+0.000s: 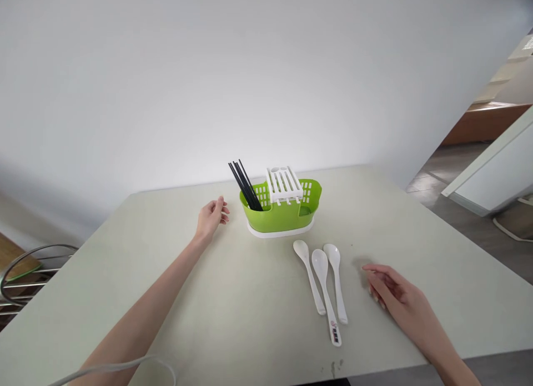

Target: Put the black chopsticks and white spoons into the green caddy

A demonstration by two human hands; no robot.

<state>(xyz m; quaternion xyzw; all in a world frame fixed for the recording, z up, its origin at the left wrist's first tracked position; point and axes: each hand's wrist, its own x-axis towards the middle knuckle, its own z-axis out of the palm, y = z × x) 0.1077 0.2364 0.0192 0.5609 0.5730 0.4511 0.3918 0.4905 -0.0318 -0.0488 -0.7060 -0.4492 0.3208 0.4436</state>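
The left hand (212, 215) is just left of a green cutlery holder (270, 221), apart from it, fingers loosely bent and grasping nothing. The holder stands on a white base (283, 232) toward the far side of the pale table (233, 314) — near the wall (266, 86). Black chopsticks (244, 186) stand in its left part, leaning left, and a white slotted rack (286, 196) (with small hooks on its near edge) sits across the middle.

Three white spoons (325, 291) lie nearer, in front of the holder and to its right, bowls at the far end; the middle one reaches nearest and has print on its handle. The right hand (393, 291) is right of the spoons — near them but not touching, its fingers half curled and likewise free. A pale cord (116, 367) curves across the near left.
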